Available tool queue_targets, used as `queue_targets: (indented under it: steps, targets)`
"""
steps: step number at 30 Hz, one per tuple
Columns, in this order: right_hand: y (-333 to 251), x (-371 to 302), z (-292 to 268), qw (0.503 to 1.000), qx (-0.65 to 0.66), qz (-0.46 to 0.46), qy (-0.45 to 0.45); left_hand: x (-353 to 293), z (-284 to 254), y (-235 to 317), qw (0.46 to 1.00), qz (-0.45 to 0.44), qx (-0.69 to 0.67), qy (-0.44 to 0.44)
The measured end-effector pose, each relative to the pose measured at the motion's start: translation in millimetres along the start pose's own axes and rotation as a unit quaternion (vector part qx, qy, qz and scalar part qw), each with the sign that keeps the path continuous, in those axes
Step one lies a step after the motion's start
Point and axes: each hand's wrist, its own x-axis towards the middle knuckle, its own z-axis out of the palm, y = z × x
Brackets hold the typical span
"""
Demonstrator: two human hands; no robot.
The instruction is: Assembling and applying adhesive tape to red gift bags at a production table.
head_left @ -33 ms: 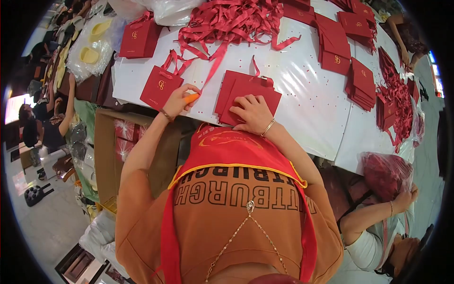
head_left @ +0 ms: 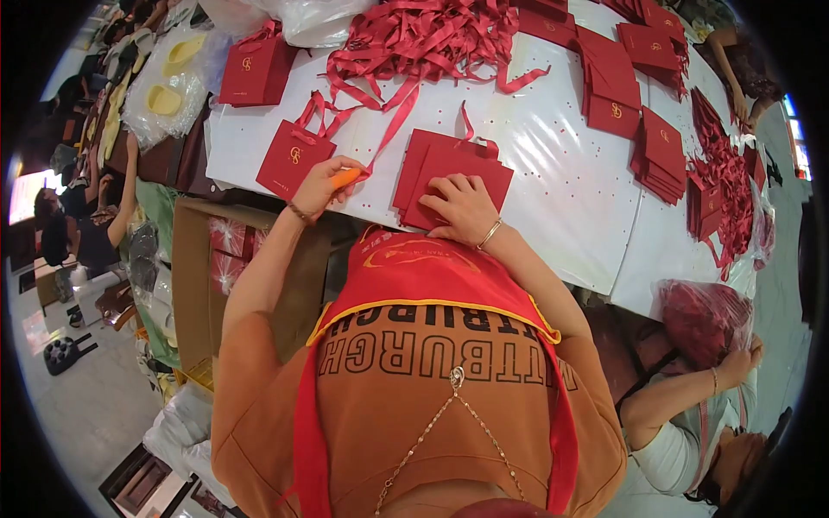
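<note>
My left hand [head_left: 326, 186] is closed at the table's near edge, pinching the end of a red ribbon [head_left: 393, 129] that runs back to a heap of ribbons [head_left: 423, 39]. Something orange [head_left: 345, 179] shows at its fingers; whether a finger cover or a small tool, I cannot tell. Just left of that hand lies a red paper gift bag [head_left: 281, 164] with a ribbon handle and gold print. My right hand [head_left: 462, 207] lies spread on a few overlapping flat red paper bags [head_left: 419, 160], pressing their near part. A short ribbon loop [head_left: 467, 121] sticks up from their far edge.
Several stacks of red bags [head_left: 613, 78] stand along the right of the white table [head_left: 561, 190], beside more ribbons [head_left: 734, 198]. Another bag [head_left: 256, 69] stands at the far left. An open carton [head_left: 194, 268] is below my left forearm. A co-worker's hand [head_left: 738, 363] touches a plastic-wrapped red bundle [head_left: 706, 319].
My left hand has shifted very slightly, with the ribbon still pinched. My right hand has stayed in place on the bags.
</note>
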Motion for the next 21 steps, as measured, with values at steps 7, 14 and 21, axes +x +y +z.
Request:
queue_targets:
  steps: [7, 14, 21]
  targets:
    - [7, -2, 6, 0.997, 0.023, -0.046, 0.050, -39, -14, 85, 0.881, 0.143, -0.451, -0.010]
    - [34, 16, -1, 0.982, 0.076, 0.030, 0.172, -24, -28, 83, 0.794, 0.233, -0.545, -0.134]
    - [56, 18, 0, 0.983, 0.034, 0.129, 0.128, -3, 4, 96, 0.794, 0.244, -0.550, -0.087]
